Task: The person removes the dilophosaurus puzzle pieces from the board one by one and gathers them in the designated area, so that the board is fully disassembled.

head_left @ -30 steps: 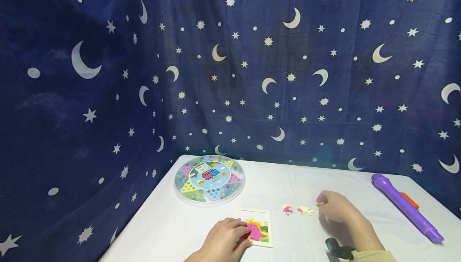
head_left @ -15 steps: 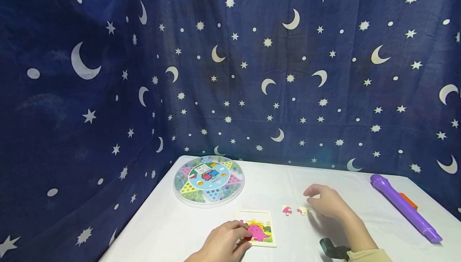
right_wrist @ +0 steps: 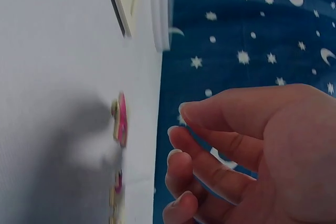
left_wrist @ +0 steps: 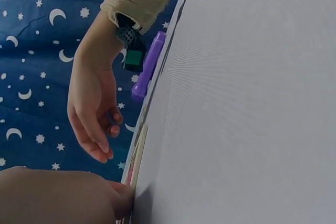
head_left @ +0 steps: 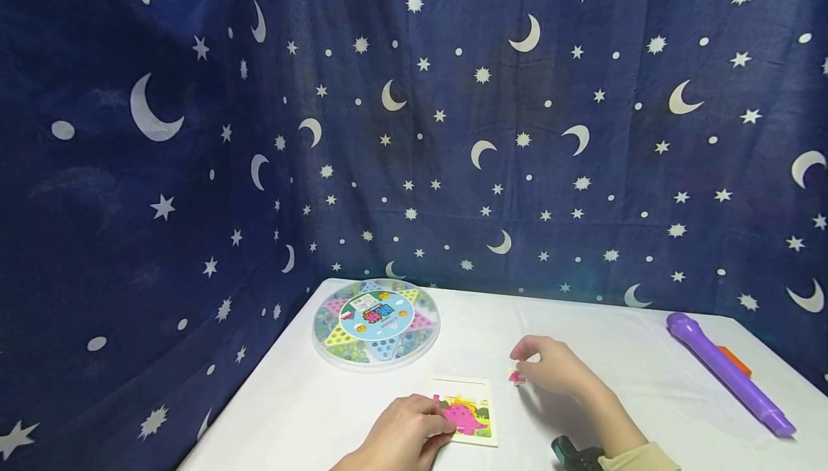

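Note:
A square puzzle board (head_left: 475, 439) with a pink dinosaur picture lies near the table's front. My left hand (head_left: 404, 431) holds its left side, fingers bent over the picture and thumb at the near edge, covering that part. To the right, my right hand (head_left: 556, 367) hovers with bent, parted fingers and nothing between them. Just below its fingertips is a loose pink-and-white piece (head_left: 516, 378). In the right wrist view this piece (right_wrist: 121, 119) lies flat on the cloth, apart from the hand (right_wrist: 236, 156), with more pieces (right_wrist: 118, 182) below it in view.
Behind the board at the left stands a round clear game case (head_left: 376, 323) with coloured stars. A purple microphone-shaped toy (head_left: 731, 374) lies at the right, an orange object (head_left: 735, 361) beside it. Dark blue star-and-moon cloth hangs behind and left of the white table.
My right hand has moved left from the rightmost loose pieces to above the pink one. My left hand stays on the board, the red spot by its fingertips now out of sight.

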A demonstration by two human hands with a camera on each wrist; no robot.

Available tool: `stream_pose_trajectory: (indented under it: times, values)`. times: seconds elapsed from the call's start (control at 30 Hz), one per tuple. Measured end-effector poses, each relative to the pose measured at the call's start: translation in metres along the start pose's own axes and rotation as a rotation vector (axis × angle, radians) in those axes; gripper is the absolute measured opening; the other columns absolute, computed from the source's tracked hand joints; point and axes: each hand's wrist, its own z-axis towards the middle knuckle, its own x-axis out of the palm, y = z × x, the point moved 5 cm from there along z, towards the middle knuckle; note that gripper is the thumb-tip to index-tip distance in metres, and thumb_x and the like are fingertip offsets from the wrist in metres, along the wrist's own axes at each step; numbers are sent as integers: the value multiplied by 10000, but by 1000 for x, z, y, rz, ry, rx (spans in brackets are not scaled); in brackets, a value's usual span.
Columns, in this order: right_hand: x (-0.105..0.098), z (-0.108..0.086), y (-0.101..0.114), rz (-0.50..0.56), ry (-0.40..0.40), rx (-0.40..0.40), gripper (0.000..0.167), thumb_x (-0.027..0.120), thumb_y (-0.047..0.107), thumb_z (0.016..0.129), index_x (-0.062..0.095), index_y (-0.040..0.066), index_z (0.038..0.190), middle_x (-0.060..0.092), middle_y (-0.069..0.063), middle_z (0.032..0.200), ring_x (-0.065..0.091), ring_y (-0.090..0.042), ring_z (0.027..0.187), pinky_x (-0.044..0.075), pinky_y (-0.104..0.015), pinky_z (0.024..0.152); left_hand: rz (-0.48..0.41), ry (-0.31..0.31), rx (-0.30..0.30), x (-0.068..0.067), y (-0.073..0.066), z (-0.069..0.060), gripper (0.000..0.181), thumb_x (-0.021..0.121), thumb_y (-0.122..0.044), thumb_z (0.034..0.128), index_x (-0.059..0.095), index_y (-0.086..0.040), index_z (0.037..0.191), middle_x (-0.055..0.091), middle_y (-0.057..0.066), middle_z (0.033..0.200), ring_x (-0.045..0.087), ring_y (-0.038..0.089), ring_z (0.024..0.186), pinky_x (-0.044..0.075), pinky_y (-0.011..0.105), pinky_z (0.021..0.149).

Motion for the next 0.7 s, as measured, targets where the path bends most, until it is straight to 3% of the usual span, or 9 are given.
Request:
stream_pose_trajectory:
  times: [0.17,0.33,0.7]
  values:
    - [11,-2,14,31,25,-28,85,725,75,879,695,118,945,655,36,905,549,-162,752,470,-384,704,-29,58,-57,-2,0,2,146,850,-139,829,818,-229,940,748,-134,961,667,20,925,522,224,802]
    - [19,-3,26,32,52,-82,98,723,69,870,695,131,941,659,48,904,561,-152,786,474,-399,736,-72,96,-95,-1,2,2,156,842,-122,835,819,-238,937,749,-155,966,662,0,931,517,216,812]
    - [30,-7,43,40,135,-174,84,732,101,893,727,116,976,681,30,911,583,-168,787,487,-413,707,-104,86,-62,0,0,3,183,833,-105,835,823,-234,965,749,-157,986,659,8,954,522,223,831]
